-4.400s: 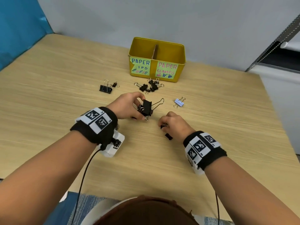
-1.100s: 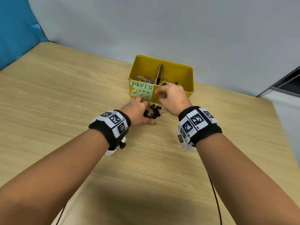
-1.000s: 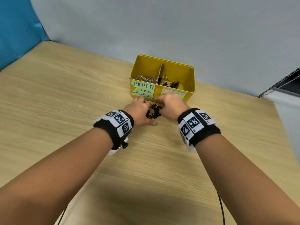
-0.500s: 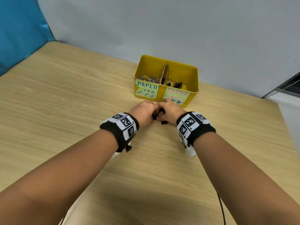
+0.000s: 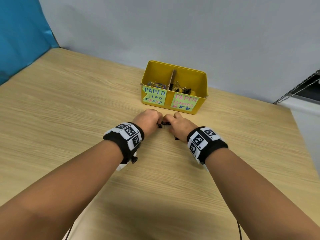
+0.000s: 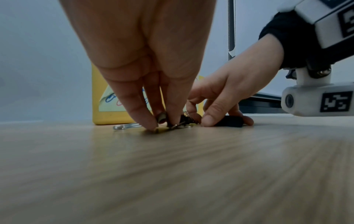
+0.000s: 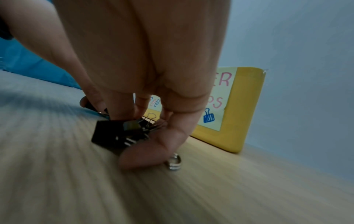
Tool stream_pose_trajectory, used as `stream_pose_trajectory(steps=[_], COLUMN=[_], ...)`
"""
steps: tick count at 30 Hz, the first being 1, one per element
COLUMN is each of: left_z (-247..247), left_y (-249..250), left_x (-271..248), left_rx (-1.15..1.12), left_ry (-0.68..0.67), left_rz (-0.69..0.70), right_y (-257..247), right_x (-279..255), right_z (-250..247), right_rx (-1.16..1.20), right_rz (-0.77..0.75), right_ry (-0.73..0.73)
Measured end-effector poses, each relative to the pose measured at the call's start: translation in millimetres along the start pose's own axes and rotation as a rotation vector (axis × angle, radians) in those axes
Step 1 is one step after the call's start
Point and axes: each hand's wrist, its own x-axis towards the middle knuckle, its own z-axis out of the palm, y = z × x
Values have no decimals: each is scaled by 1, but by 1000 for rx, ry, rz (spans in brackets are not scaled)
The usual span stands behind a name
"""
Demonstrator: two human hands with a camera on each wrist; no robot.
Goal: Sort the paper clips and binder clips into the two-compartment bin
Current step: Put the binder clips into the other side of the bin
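Observation:
The yellow two-compartment bin (image 5: 200, 94) stands at the back of the table, with coloured paper clips (image 5: 156, 84) in its left compartment and binder clips (image 5: 181, 88) in its right. Just in front of it my two hands meet over a small heap of black binder clips (image 5: 162, 123). My left hand (image 5: 150, 119) pinches a small binder clip (image 6: 173, 123) against the tabletop. My right hand (image 5: 179, 125) curls round larger black binder clips (image 7: 114, 133), and one clip (image 5: 176, 138) shows below its palm. A wire handle (image 7: 174, 162) lies by the right thumb.
The wooden table (image 5: 69, 118) stretches wide to the left and towards me. A grey wall runs behind the bin, a blue panel (image 5: 20, 35) stands at the far left, and a metal shelf edge (image 5: 304, 87) is at the far right.
My right hand came down from over the bin's right compartment to the table. Both hands then closed together on the binder clips and drew them a little away from the bin.

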Motion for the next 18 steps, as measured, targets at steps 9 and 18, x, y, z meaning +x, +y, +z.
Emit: stream_pose_trajectory(steps=[9, 18], left_z=[1, 0], left_y=[-7, -5], left_x=[-6, -14], left_rx=[-70, -38], left_ry=[26, -73], left_rz=[-78, -59], right_y=[-7, -9], right_x=[-2, -2], right_z=[2, 7], right_rx=[3, 95], right_rz=[21, 49], right_ry=[-31, 20])
